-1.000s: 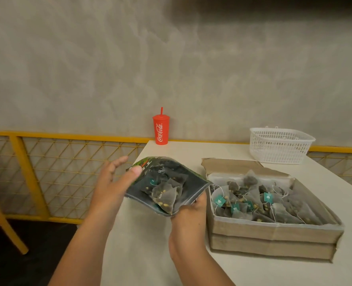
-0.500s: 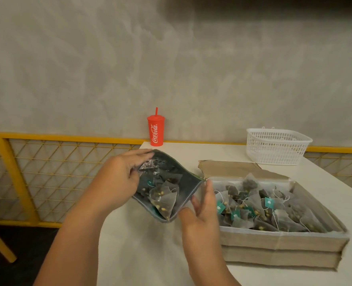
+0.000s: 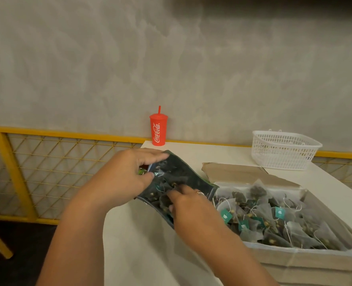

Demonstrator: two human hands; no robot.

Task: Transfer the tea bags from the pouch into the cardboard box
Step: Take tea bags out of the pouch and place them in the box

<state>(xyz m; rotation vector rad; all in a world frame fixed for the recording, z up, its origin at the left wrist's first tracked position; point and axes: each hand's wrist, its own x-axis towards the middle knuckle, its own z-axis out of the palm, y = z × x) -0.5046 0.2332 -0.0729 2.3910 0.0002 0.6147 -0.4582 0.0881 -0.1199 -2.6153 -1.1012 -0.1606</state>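
over the white tabletop [image 3: 212, 153], dark foil pouch [image 3: 183, 172] is gripped by left hand [image 3: 125, 178], mesh tea bag [image 3: 164, 200] inside pinched by right hand [image 3: 193, 209].

Both bare forearms rise from below and converge. The left hand [image 3: 125, 178] is held higher, back of the hand up and wrist slightly bent. Its fingers [image 3: 158, 156] are curled over the top edge of the pouch [image 3: 187, 176], and the thumb pinches from beneath. The right hand [image 3: 191, 209] sits just beside it, lower and nearer. Its fingertips [image 3: 174, 194] are tucked into the pouch's mouth and bent with the thumb around a tea bag [image 3: 164, 200].
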